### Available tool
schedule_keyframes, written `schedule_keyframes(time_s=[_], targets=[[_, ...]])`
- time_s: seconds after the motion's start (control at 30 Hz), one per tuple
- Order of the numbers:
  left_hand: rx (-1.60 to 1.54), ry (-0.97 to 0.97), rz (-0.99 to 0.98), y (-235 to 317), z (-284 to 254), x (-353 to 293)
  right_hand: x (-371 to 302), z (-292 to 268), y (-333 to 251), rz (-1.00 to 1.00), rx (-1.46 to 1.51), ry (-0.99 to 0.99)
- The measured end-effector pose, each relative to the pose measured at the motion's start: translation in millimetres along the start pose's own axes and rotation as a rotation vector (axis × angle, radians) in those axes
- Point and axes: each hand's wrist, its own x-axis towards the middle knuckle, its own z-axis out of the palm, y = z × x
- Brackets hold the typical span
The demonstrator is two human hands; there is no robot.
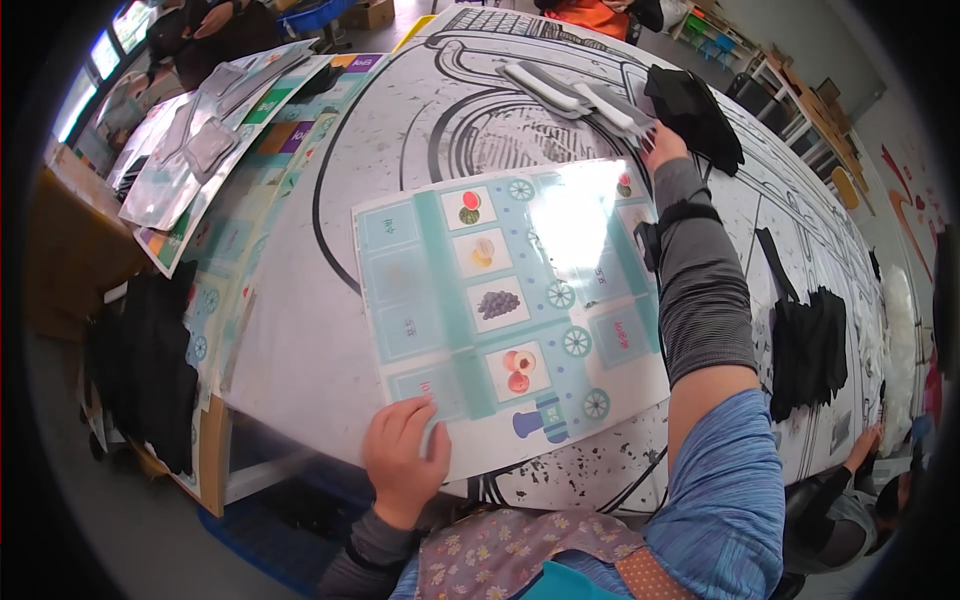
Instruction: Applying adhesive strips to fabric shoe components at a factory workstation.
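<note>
A glossy teal-and-white picture board (545,335) lies flat in front of me, with pictures of fruit, wheels and printed boxes on it. My left hand (405,455) rests on its near left corner, fingers stretched out and holding nothing. Beyond the board's far edge lie several flat grey-and-white strips (560,93). My right hand (664,147) reaches out to their near right end, its fingers closed at the strip ends. A bright glare hides part of the board's far right side, and my right forearm crosses its right edge.
A black fabric pile (695,115) sits right of the strips; another black cloth bundle (808,345) lies farther right. Printed sheets and clear plastic packs (200,150) are stacked on the left, above black bags (145,360). Other people stand around the line-drawn table (290,330).
</note>
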Motion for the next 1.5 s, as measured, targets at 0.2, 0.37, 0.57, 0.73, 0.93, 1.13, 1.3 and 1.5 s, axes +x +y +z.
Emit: schedule_keyframes(time_s=[0.2, 0.37, 0.57, 0.73, 0.93, 1.13, 1.3, 1.5], targets=[[0.032, -0.011, -0.041, -1, -8, -5, -57, 43, 4, 0.114, 0.271, 0.269], [0.045, -0.008, -0.050, 1, -10, -8, -85, 24, -29, 0.095, 0.547, 0.396], [0.047, -0.009, -0.034, 1, -12, -7, -95, -6, -44, -0.103, 0.351, 0.799], [0.019, -0.009, -0.003, 1, -6, -3, -102, -23, -53, -0.180, -0.010, 0.210], [0.002, 0.041, 0.038, -2, -1, -6, -139, -101, -49, -0.139, -1.607, -0.914], [-0.088, 0.016, 0.024, -9, -12, -17, -235, -104, -36, 0.501, -1.107, -0.323], [-0.825, -0.005, -0.251, -37, -37, -19, -294, -90, -60, 0.522, -0.743, -0.435], [-1.012, 0.245, -0.603, -89, -87, -6, -332, -102, -80, 0.496, -0.314, -0.589]])
